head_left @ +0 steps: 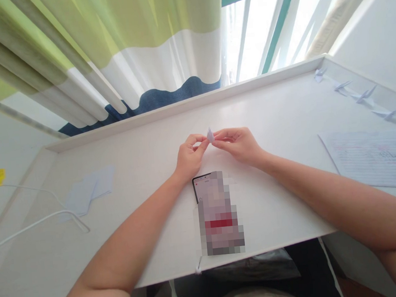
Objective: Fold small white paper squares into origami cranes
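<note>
Both hands meet over the middle of the white desk (149, 226). My left hand (188, 157) and my right hand (238, 145) each pinch a small folded piece of pale paper (210, 136), held between the fingertips a little above the desk. A phone (217, 211) lies flat on the desk just in front of the hands, between my forearms.
Loose pale paper sheets (87, 193) lie at the left, beside a white cable (38, 220). A lined written sheet (375, 156) lies at the right. Several small folded paper figures (365, 95) line the right rim. Curtains (116, 49) and a window are behind the desk.
</note>
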### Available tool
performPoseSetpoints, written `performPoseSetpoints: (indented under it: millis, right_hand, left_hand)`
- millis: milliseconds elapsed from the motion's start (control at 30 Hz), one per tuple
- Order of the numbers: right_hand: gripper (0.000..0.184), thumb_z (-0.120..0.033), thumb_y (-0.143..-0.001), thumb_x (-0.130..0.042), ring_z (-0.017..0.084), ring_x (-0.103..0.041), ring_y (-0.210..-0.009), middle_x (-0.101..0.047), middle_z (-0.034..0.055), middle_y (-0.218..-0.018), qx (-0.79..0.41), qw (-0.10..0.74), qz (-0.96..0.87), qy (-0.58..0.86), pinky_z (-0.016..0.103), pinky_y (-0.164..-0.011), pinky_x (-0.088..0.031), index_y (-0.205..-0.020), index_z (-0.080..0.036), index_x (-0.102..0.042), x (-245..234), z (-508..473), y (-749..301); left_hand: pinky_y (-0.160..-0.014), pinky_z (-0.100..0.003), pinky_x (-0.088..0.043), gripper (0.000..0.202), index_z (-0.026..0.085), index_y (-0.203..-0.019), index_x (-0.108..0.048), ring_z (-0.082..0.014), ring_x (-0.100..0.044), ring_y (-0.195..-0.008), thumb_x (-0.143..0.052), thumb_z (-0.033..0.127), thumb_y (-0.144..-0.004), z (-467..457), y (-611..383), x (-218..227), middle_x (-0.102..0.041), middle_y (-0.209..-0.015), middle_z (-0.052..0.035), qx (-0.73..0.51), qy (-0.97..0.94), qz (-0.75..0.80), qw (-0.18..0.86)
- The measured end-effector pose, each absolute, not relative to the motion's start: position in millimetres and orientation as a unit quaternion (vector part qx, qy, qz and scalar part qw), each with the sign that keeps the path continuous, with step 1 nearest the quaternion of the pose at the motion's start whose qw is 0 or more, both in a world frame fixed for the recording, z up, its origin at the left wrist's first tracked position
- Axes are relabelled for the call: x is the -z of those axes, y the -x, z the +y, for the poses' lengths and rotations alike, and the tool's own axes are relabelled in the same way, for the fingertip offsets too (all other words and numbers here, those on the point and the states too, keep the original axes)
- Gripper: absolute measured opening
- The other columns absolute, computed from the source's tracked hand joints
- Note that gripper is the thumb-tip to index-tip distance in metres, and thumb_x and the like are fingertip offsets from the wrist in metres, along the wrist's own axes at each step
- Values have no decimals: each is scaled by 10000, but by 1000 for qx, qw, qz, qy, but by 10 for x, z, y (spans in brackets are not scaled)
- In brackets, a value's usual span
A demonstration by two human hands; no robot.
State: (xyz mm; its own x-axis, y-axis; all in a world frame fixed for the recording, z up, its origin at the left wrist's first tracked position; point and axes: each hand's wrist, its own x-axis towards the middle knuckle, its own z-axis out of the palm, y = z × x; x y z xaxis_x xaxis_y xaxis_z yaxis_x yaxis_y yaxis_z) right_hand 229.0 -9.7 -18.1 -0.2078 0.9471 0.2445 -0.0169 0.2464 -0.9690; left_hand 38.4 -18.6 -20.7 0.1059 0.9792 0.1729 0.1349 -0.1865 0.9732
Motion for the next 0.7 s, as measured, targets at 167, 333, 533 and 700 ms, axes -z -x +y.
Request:
performPoseSetpoints:
  millis: [167, 333, 533, 700]
  right_hand:
    - [430, -640, -715, -917, 264, -783, -914, -839, 67, -915, -451, 513, -601, 414, 491, -970, -625, -821, -233, -827, 184, -85, -2285]
    - [443, -614, -655, -965, 236, -757, -826, -810, 49, -829, -466, 511, -584, 425, 450, -880, -626, -764, -227, -781, 177, -78, -2286]
    - [481, -610, -646, -979, 232, -756, -856, -819, 58, -898, -508, 513, -566, 398, 410, -837, -621, -840, -223, -769, 171, -75, -2297]
    - [485, -632, -699, -943, 251, -770, -936, -837, 75, -1003, -513, 495, -582, 391, 441, -911, -622, -920, -225, -800, 181, -67, -2311]
  left_hand:
    - [-887, -322, -560, 319, 192, -951, -766, -186, -706, -887, -777, 508, -914, -173, -401, 256, -792, -993, -57, -483, -602, 482, 416]
    - [-855, -339, -582, 301, 189, -901, -786, -196, -732, -865, -828, 486, -868, -170, -419, 287, -806, -947, -64, -503, -584, 485, 414]
    - [-891, -364, -603, 239, 187, -885, -793, -216, -754, -979, -837, 421, -865, -194, -420, 271, -821, -1107, -95, -520, -580, 445, 442]
    - [-953, -410, -609, 254, 180, -878, -792, -259, -762, -1086, -839, 430, -870, -220, -430, 260, -816, -1187, -120, -526, -581, 442, 436]
